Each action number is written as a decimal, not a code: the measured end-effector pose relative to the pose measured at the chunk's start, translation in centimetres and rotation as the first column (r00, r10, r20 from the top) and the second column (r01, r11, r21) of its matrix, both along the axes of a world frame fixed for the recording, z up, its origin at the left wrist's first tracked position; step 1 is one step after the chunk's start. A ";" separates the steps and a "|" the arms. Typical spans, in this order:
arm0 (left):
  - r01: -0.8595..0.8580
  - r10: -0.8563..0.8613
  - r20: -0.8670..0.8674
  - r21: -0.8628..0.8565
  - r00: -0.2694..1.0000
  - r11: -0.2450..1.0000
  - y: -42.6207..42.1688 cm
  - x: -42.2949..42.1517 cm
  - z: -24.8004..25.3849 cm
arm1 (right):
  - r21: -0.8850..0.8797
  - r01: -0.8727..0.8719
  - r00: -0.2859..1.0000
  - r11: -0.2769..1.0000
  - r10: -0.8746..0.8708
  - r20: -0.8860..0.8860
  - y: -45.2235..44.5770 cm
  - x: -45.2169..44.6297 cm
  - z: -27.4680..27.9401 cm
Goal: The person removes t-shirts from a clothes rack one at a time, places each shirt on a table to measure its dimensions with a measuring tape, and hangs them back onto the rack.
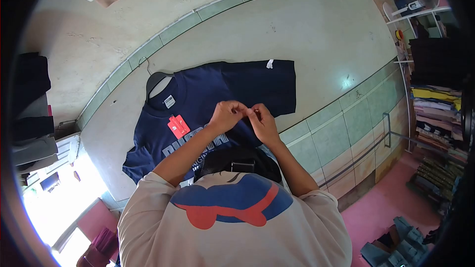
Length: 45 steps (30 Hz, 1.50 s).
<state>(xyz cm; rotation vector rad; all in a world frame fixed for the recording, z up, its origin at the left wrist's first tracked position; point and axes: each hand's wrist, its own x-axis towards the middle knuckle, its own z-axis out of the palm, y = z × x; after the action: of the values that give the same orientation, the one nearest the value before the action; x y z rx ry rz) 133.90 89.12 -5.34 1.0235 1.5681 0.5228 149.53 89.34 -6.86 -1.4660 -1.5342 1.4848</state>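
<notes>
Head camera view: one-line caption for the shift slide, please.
Two hands meet above a navy T-shirt with a red tag, on a pale table.

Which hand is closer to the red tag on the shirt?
Left. The left hand is right of the red tag, a gap between; the right hand is farther right.

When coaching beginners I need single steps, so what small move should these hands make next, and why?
Probably ease the left hand and the right hand slightly apart: their fingertips meet over the navy shirt, and anything pinched between them is too small to make out.
</notes>
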 end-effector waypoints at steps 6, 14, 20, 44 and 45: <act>-0.053 0.381 -0.615 0.482 0.690 0.874 6.6 -4.5 -1.9 | 0.153 -0.083 0.955 0.985 0.034 0.296 -0.3 0.9 0.7; -0.089 0.260 -0.712 0.269 0.652 0.959 9.1 -6.3 -3.7 | 0.128 0.061 0.933 0.990 -0.102 0.346 -1.6 2.9 0.7; -0.092 0.264 -0.702 0.273 0.662 0.958 9.1 -6.4 -3.6 | 0.038 0.110 0.895 0.993 -0.116 0.431 -3.5 3.8 1.1; -0.126 0.312 -0.580 0.339 0.753 0.932 5.4 -3.3 -1.2 | 0.262 -0.151 0.957 0.953 0.075 0.280 8.4 5.1 2.8; -0.113 0.283 -0.590 0.307 0.756 0.945 5.2 -2.9 -1.4 | 0.265 -0.150 0.957 0.952 0.073 0.280 10.1 5.1 2.9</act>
<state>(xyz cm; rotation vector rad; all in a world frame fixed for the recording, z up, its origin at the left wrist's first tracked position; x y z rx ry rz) 130.99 94.32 -6.72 1.3215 2.2758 0.5704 154.59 99.48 -4.00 -1.4688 -1.9320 1.0983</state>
